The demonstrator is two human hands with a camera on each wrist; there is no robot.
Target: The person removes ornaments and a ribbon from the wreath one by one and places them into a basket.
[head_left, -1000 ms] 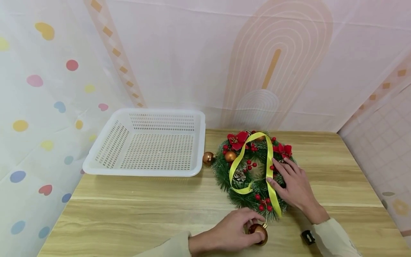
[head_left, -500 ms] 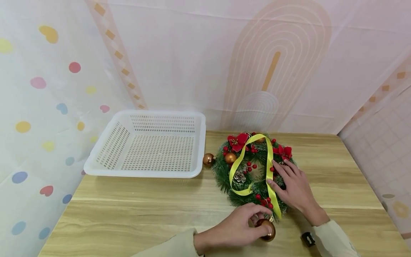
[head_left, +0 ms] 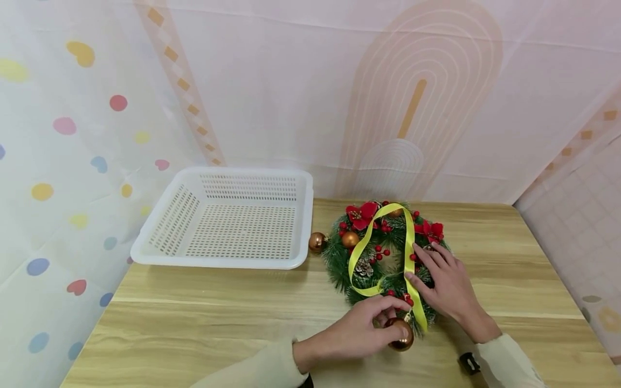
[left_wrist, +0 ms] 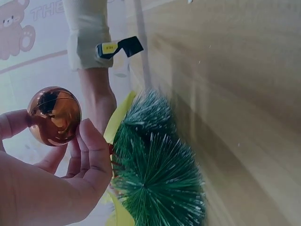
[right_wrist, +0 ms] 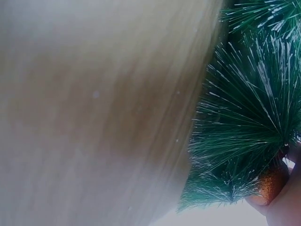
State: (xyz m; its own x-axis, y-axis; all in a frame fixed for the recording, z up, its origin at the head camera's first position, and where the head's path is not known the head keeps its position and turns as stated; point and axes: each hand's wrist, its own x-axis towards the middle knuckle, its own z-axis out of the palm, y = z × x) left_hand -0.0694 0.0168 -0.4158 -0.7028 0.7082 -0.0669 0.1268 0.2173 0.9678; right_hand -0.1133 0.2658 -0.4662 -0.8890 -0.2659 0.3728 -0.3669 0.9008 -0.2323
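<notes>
My left hand (head_left: pixel 359 330) pinches a shiny copper Christmas bauble (head_left: pixel 400 335) between thumb and fingers, at the near edge of a green wreath (head_left: pixel 338 269). In the left wrist view the same bauble (left_wrist: pixel 54 117) sits between the fingertips, beside the wreath's bristly needles (left_wrist: pixel 160 174). The bauble's gold cap points at the wreath. My right hand (head_left: pixel 451 285) rests on the wreath's right side with fingers extended, its thumb on a looped yellow ribbon (head_left: pixel 409 248). In the right wrist view, part of that hand shows at the lower right corner by an orange ball (right_wrist: pixel 270 186).
A white perforated plastic basket (head_left: pixel 223 262) stands on the wooden table (head_left: pixel 218 318), left of the wreath. Another copper bauble (head_left: pixel 317 242) lies between basket and wreath. Red poinsettias (head_left: pixel 361 215), berries and a pinecone (head_left: pixel 364 267) decorate the wreath. A patterned cloth backdrop (head_left: pixel 271 97) rises behind.
My left hand has carried the bauble slightly right and up to the wreath's near edge. The right hand stays on the wreath. The head view has shifted a little.
</notes>
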